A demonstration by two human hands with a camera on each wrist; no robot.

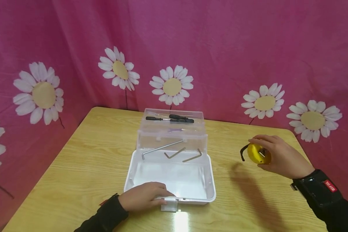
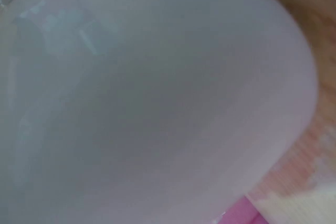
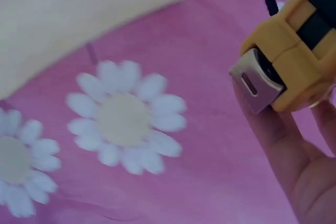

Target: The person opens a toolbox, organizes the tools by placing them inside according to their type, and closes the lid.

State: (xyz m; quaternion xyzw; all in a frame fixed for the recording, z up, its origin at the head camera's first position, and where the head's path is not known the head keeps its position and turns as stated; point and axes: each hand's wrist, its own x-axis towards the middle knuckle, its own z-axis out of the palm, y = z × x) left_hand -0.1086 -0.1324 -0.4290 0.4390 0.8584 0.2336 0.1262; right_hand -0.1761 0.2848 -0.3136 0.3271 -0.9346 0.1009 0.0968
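Note:
On the table stands an open white plastic toolbox (image 1: pixel 213 190) with stepped translucent trays at its back. My left hand (image 1: pixel 145 196) grips the front rim, fingers over the edge and thumb outside by the clear latch (image 1: pixel 169 206). The left wrist view is filled by a pale, blurred surface. To the right of the box, my right hand (image 1: pixel 281 156) holds a yellow tape measure (image 1: pixel 256 154) above the table. Its black wrist strap (image 1: pixel 242 152) dangles on the left. In the right wrist view, the metal end hook (image 3: pixel 255 83) shows at the tape mouth, close to the fingers.
Three hex keys (image 1: pixel 162 148) lie in the lower tray. Black-handled screwdrivers (image 1: pixel 154 118) and other small tools lie in the upper tray (image 1: pixel 201 116). The wooden table (image 1: pixel 104 138) meets a pink curtain (image 1: pixel 214 64) with daisies at the back and sides.

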